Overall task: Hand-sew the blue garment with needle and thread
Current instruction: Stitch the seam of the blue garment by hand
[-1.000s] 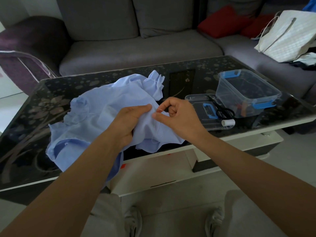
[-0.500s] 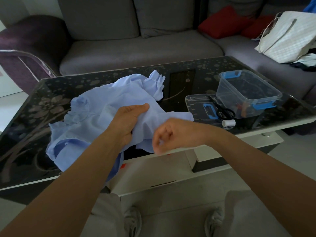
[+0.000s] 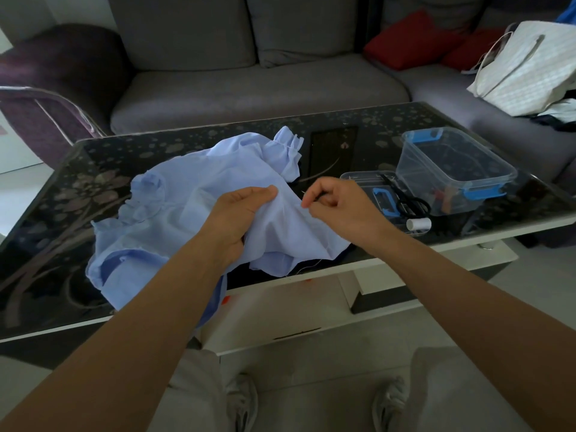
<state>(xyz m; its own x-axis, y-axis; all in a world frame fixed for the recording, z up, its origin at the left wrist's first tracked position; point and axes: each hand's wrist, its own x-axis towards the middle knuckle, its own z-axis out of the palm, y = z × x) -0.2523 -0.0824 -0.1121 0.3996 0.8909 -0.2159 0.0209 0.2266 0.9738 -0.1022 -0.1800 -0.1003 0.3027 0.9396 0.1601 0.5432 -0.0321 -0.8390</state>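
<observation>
The dark glass table [image 3: 46, 244] lay bare on its left side, out to the left edge. The blue garment [image 3: 174, 219] sat crumpled left of centre, and its lower corner spilled over the near edge toward the person's lap. The left hand [image 3: 238, 213] gripped a raised fold of the cloth, fingers curled under and thumb on top. Just beside it, the right hand [image 3: 339, 205] had thumb and forefinger pinched on the needle [image 3: 304, 193], a sliver barely showing at the cloth's edge, with the other fingers curled in. A loose thread [image 3: 307, 267] trailed below the hem at the table's near edge. Bare glass lay behind the hands. To the right lay a clear lid [image 3: 361, 182] carrying black scissors [image 3: 411, 204], overlapped by a clear box [image 3: 458, 169] with blue clips. A white spool [image 3: 418, 225] lay near the front edge.
</observation>
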